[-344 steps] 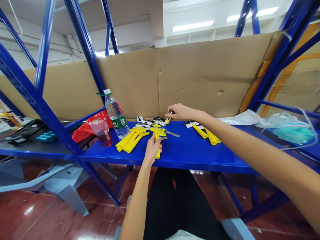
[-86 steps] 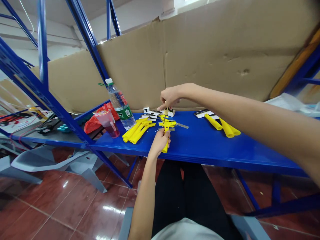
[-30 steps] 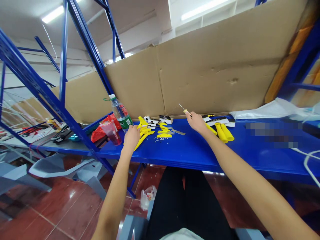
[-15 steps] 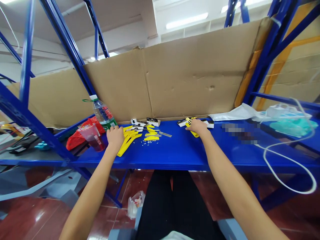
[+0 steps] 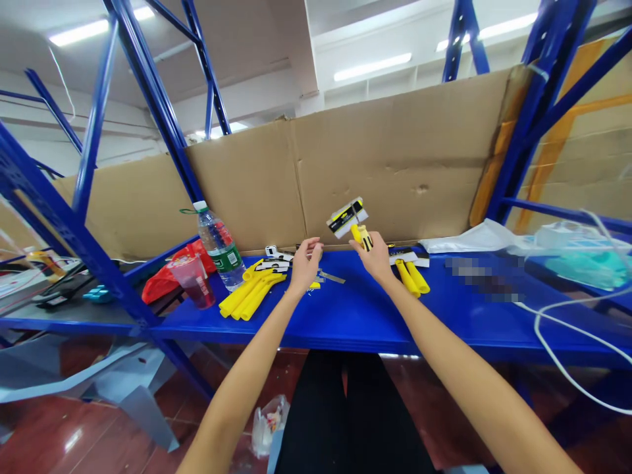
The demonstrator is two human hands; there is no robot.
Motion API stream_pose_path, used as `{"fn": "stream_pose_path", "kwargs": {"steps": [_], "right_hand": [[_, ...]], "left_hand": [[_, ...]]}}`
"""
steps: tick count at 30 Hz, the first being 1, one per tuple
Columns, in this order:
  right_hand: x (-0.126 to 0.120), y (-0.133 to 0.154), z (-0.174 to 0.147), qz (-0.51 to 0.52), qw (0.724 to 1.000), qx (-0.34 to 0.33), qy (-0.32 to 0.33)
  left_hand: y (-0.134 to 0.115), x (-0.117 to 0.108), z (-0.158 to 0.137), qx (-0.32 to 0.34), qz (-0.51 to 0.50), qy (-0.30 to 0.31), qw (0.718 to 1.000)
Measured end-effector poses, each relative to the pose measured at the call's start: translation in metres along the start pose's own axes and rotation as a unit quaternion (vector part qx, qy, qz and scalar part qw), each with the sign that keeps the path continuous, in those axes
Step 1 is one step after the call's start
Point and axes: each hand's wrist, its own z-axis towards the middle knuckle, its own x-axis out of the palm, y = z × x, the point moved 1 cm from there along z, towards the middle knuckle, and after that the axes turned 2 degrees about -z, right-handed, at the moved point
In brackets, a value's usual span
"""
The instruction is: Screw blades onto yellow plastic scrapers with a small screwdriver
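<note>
My right hand (image 5: 374,253) is wrapped round the yellow-and-black handle of a scraper (image 5: 348,216), held up above the table. Its wide head carries a black, white and yellow label and tilts toward the cardboard. My left hand (image 5: 305,264) hovers over the table to the left of it, fingers loosely bent and apart, nothing in them. Below that hand lie a grey strip (image 5: 332,277) and a small yellow piece (image 5: 315,286). More scrapers with yellow handles (image 5: 254,294) lie in a pile at left, and other yellow-handled scrapers (image 5: 412,276) rest beside my right forearm.
A water bottle (image 5: 223,247) and a red cup (image 5: 192,282) stand at the left of the blue table (image 5: 345,316). A cardboard sheet (image 5: 395,164) walls off the back. At right are a white cable (image 5: 543,329) and a teal bag (image 5: 605,266).
My right hand has lifted a scraper from the right-hand group and brought it toward the middle. My left hand has left the yellow handles and moved right. The view has shifted slightly.
</note>
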Motion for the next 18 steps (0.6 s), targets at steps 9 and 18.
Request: {"fn": "stream_pose_path", "kwargs": {"steps": [9,18], "right_hand": [[0.007,0.013,-0.014,0.145,0.988,-0.051,0.029],[0.012,0.018,-0.021,0.152,0.978,-0.034,0.136]], "left_hand": [[0.020,0.047,0.014,-0.114,-0.278,-0.044,0.953],[0.027,0.041,0.009,-0.206,-0.330,-0.005,0.921]]}}
